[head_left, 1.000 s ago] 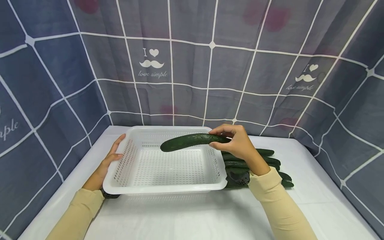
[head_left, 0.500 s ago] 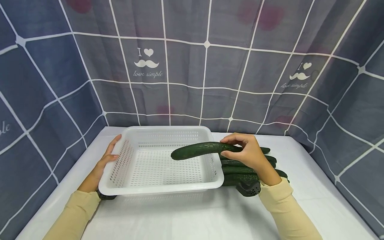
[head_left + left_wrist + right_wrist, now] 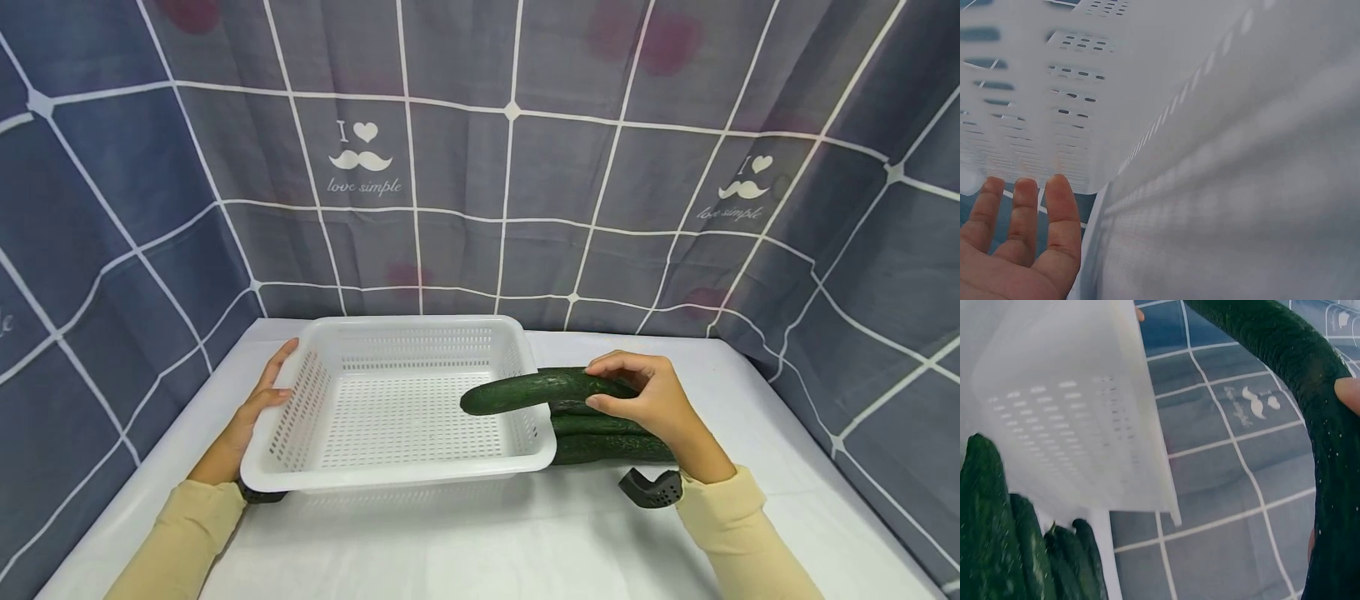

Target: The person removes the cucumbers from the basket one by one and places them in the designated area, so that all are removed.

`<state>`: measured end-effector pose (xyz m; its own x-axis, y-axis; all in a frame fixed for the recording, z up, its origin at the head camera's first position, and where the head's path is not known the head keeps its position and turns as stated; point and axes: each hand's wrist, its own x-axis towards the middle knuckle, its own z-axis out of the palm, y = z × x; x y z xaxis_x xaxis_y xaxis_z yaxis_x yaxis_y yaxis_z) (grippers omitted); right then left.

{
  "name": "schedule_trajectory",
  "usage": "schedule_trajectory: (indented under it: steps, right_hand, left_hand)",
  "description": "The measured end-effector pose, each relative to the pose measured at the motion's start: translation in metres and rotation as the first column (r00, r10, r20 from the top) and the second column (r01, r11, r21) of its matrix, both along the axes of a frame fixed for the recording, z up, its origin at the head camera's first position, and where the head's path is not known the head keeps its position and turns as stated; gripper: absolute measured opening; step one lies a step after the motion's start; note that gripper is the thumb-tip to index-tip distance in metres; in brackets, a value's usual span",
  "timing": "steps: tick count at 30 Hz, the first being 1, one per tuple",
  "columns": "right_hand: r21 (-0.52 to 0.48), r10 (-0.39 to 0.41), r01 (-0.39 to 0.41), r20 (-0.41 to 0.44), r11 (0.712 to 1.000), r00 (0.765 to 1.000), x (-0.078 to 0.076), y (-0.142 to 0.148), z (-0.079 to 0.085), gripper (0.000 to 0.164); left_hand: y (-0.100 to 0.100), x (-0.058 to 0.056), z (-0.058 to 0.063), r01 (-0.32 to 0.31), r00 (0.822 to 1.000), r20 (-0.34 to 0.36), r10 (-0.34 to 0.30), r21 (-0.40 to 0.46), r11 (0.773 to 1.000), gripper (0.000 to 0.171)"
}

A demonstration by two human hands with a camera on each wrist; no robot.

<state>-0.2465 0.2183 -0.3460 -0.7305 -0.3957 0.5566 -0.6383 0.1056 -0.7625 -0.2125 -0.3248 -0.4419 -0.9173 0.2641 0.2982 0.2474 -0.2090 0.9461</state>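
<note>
A white plastic basket (image 3: pixel 258 450) with perforated walls stands on the table. My left hand (image 3: pixel 243 421) holds its left rim, thumb lying over the edge. In the left wrist view, three fingers (image 3: pixel 1060 212) of that hand are spread beside the basket's outer wall (image 3: pixel 1094 144). My right hand (image 3: pixel 660 404) pinches a dark green cucumber (image 3: pixel 525 392) at its right end. Its other end reaches over the basket's right rim. Below it, more cucumbers (image 3: pixel 611 448) lie on the table against the basket's right side, partly hidden by the hand and the held cucumber.
A white cloth covers the table (image 3: pixel 450 542). Behind it and at both sides hang grey-blue curtains (image 3: pixel 465 167) with white lines. A black wrist camera (image 3: pixel 651 488) sits under the right wrist.
My right hand has moved right and slightly down with the cucumber, from over the basket toward the pile. The left hand stays at the basket's rim; the view has shifted slightly.
</note>
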Motion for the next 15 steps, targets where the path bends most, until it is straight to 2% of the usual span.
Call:
schedule_trajectory:
  steps: [7,15]
  right_hand:
    - [-0.018,0.005,-0.005,0.007,1.000,1.000,0.005,0.020,-0.007,0.039]
    - [-0.046,0.044,-0.044,-0.014,0.998,0.999,0.008,0.038,-0.013,0.042]
  left_hand:
    - [-0.001,0.001,0.000,0.021,0.999,0.024,-0.021,0.009,1.000,0.074]
    - [0.000,0.000,0.000,0.012,0.999,0.030,-0.012,-0.008,1.000,0.074]
